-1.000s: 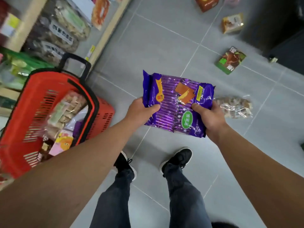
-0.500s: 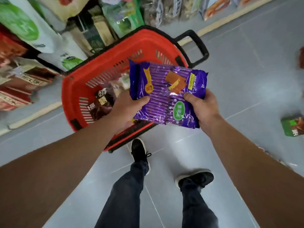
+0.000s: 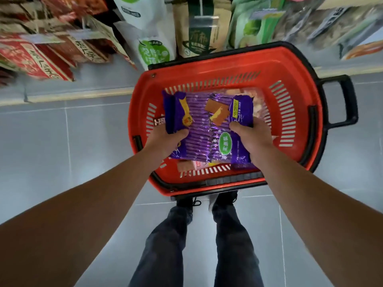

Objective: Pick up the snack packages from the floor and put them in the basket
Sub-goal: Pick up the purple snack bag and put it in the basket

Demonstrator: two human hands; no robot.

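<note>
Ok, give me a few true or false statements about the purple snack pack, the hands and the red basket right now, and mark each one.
1. Both hands grip the purple snack package, the left hand at one end and the right hand at the other. True.
2. The package lies on the floor tiles. False: it is held over the open red basket.
3. The basket already holds other packages. True: some show under the purple one.
4. The basket has a blue rim. False: the rim and handle are black.
5. The basket stands in front of the shelves of packaged goods. True.
</note>
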